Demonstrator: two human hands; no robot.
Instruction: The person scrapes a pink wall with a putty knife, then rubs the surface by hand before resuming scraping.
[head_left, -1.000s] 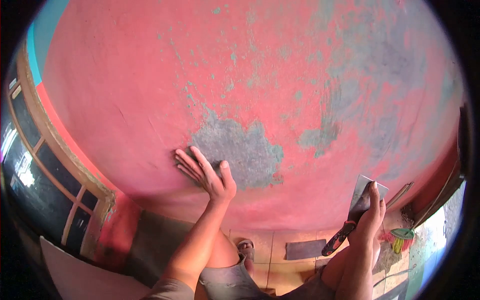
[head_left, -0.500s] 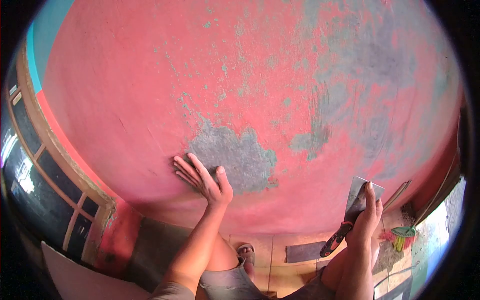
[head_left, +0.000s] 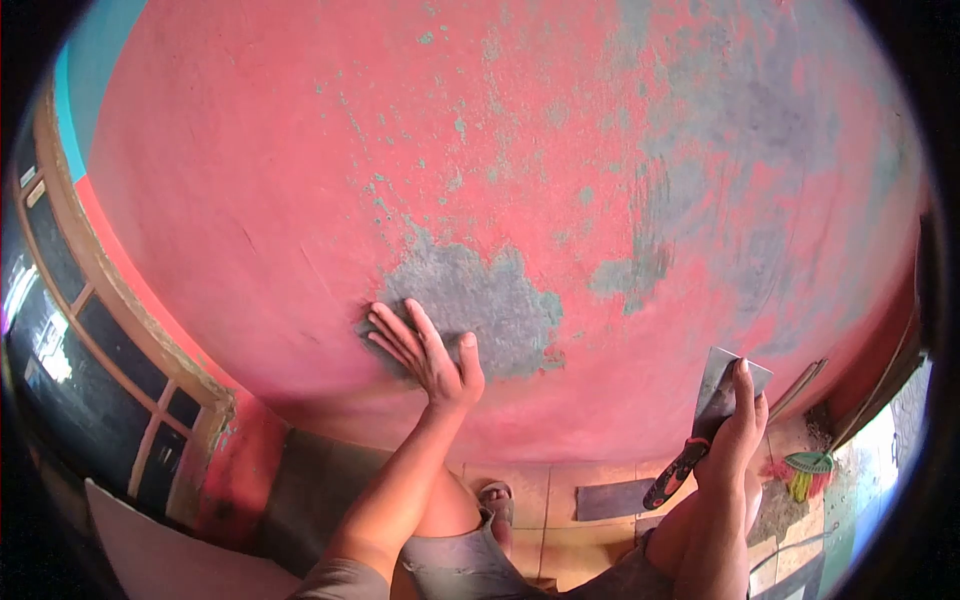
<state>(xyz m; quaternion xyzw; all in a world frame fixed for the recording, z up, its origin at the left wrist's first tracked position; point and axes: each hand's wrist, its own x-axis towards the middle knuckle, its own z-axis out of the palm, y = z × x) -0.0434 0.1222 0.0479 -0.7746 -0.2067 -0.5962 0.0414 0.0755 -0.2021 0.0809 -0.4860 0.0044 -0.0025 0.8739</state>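
A red wall (head_left: 230,200) with worn green and grey areas fills most of the view. My left hand (head_left: 428,350) lies against it with fingers spread, over the lower left part of a bare grey patch (head_left: 490,310), and holds nothing. On the right, my right hand (head_left: 738,425) grips a putty knife (head_left: 716,400) with a wide metal blade and a black and red handle. The blade points up and the handle slants down to the left, in front of the wall's lower part.
A wood-framed window (head_left: 120,345) runs down the left side. On the tiled floor (head_left: 560,550) lies a dark flat piece (head_left: 610,501). A broom with green and red bristles (head_left: 805,472) is at the lower right. A sandalled foot (head_left: 497,495) shows below.
My left hand has moved slightly right relative to the view, which has also shifted a little. The putty knife remains in my right hand.
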